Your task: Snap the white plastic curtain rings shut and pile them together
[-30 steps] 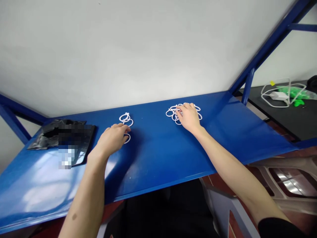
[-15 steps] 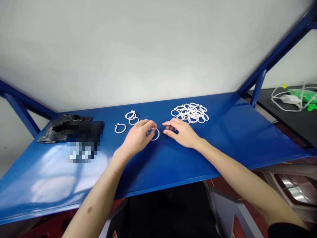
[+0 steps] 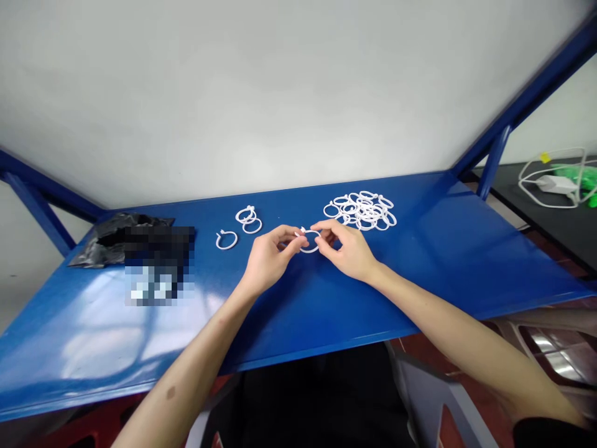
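Observation:
Above the middle of the blue table [image 3: 298, 311], my left hand [image 3: 268, 258] and my right hand [image 3: 347, 252] both pinch one white plastic ring [image 3: 309, 241], one on each side of it. A heap of several white rings [image 3: 362, 211] lies just behind my right hand. Two linked rings [image 3: 248, 219] and one single open ring [image 3: 226, 239] lie to the left of my left hand.
A crumpled black plastic bag [image 3: 125, 239] lies at the left rear of the table. Blue frame bars [image 3: 527, 99] rise at the right. A black table [image 3: 550, 218] at the far right carries a white cable with adapter [image 3: 553, 183] and green items [image 3: 578, 177].
My left hand brought a ring from the left toward the middle. My right hand left the heap and came to meet it; now both hands pinch the ring, lifted off the table.

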`<state>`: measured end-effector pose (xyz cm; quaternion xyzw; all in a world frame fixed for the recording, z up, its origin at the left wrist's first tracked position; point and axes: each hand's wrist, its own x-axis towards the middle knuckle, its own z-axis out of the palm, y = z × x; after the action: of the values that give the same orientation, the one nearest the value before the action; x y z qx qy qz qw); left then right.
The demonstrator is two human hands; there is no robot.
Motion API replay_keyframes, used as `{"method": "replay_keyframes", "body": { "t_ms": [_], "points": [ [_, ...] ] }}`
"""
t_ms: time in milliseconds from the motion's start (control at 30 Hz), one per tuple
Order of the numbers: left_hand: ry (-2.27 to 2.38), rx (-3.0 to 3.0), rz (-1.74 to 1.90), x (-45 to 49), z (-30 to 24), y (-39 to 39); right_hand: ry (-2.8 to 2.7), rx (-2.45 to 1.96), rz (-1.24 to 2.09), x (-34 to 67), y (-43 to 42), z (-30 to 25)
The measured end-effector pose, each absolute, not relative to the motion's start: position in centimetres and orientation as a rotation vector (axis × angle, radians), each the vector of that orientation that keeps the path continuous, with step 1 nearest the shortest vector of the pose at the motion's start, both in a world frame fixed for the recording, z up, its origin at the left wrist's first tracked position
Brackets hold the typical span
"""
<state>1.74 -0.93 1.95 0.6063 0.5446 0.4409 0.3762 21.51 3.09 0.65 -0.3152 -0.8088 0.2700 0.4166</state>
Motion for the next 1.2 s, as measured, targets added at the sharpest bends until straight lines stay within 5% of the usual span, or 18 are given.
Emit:
{"method": "replay_keyframes", "body": {
  "t_ms": [1200],
  "points": [
    [1.477, 1.785, 0.981, 1.0, 0.3, 0.0, -2.257, -0.739, 0.567, 21.8, 3.6, 0.6]
  ]
}}
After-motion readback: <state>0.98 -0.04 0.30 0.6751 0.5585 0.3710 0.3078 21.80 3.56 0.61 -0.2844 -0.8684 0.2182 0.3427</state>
